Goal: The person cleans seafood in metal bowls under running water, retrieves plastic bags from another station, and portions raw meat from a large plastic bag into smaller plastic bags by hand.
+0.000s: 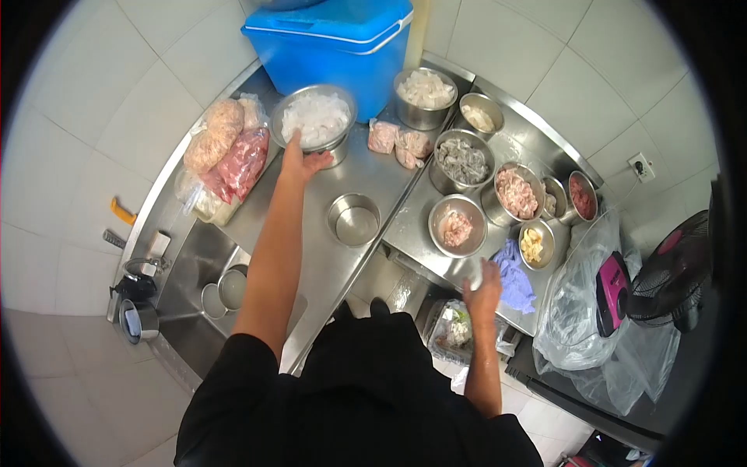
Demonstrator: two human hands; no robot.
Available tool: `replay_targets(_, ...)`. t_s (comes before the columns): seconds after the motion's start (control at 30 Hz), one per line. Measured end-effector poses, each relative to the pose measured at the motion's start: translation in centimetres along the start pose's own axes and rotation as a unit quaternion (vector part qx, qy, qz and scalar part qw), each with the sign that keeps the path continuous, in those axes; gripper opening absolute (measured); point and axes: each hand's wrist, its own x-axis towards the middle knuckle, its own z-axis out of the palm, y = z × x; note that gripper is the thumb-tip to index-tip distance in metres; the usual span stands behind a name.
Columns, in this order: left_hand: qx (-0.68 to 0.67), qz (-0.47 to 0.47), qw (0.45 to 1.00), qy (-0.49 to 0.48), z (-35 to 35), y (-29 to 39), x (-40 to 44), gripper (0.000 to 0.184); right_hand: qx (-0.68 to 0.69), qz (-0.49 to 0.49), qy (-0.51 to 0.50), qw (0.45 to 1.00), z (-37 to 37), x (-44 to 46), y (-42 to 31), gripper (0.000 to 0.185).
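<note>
Ice bowl [349,124] meets the spread left hand [300,162]; right hand [483,291], grip unclear, hangs well apart.

Before me, shiny grey stainless-steel counters [315,226] carry a blue boxy plastic cooler [334,66], small clear plastic bags of pink meat [412,144], round silver metal pots [355,221] and a crumpled purple bundle [513,279].

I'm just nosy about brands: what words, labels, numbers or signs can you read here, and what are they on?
No text can be read with certainty.
Pink panel beside the black fan: marks that may be lettering, too small and blurred to quote.
Blue cooler: no lettering made out on the sides in view.
Plastic bag of red meat: no readable label.
</note>
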Motion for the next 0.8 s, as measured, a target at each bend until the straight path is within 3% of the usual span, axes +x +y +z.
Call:
replay_targets(0.1,-0.027,-0.032,0.998,-0.038,-2.0,1.4,7.3,0.055,0.109,-0.030,-0.029,0.993,1.1,1.7,-6.2,0.055)
replay_targets(0.13,-0.091,-0.093,0.991,0.014,-1.6,2.1,6.8,0.058,0.123,-0.060,0.001,0.991,1.7,2.2,-8.1,0.051)
replay_targets(0.17,-0.091,-0.090,0.992,0.012,-1.6,2.2,5.4,0.058,0.127,-0.100,0.009,0.987,1.5,3.1,-10.3,0.051)
replay_targets(0.23,-0.020,0.061,0.993,-0.102,-3.2,1.6,1.8,0.060,0.184,-0.152,0.008,0.971,1.5,5.0,-14.3,0.048)
replay_targets(0.4,-0.002,0.167,0.973,-0.158,-8.7,2.5,-7.3,0.072,0.300,-0.340,-0.044,0.890,1.9,12.4,-27.0,0.056)
replay_targets(0.47,0.011,0.205,0.964,-0.168,-9.7,2.7,-11.9,0.076,0.263,-0.405,-0.085,0.872,2.2,14.9,-33.3,0.070)
replay_targets(0.53,0.020,0.209,0.967,-0.146,-12.1,2.1,-13.2,0.077,0.097,-0.426,-0.108,0.893,8.9,15.3,-37.6,0.082)
replay_targets(0.67,0.025,0.214,0.975,-0.055,-17.7,2.2,-16.0,0.076,0.086,-0.422,-0.217,0.876,17.4,12.5,-42.7,0.080)
replay_targets(0.73,0.031,0.218,0.975,-0.039,-20.0,3.6,-17.0,0.074,-0.074,-0.423,-0.339,0.837,21.0,12.8,-45.2,0.083)
replay_targets(0.77,0.010,0.193,0.981,-0.004,-21.0,3.4,-18.1,0.068,-0.076,-0.430,-0.353,0.828,21.7,11.9,-45.1,0.083)
replay_targets(0.8,-0.011,0.176,0.984,0.024,-21.6,3.8,-18.7,0.064,-0.016,-0.420,-0.436,0.795,20.5,12.2,-46.1,0.084)
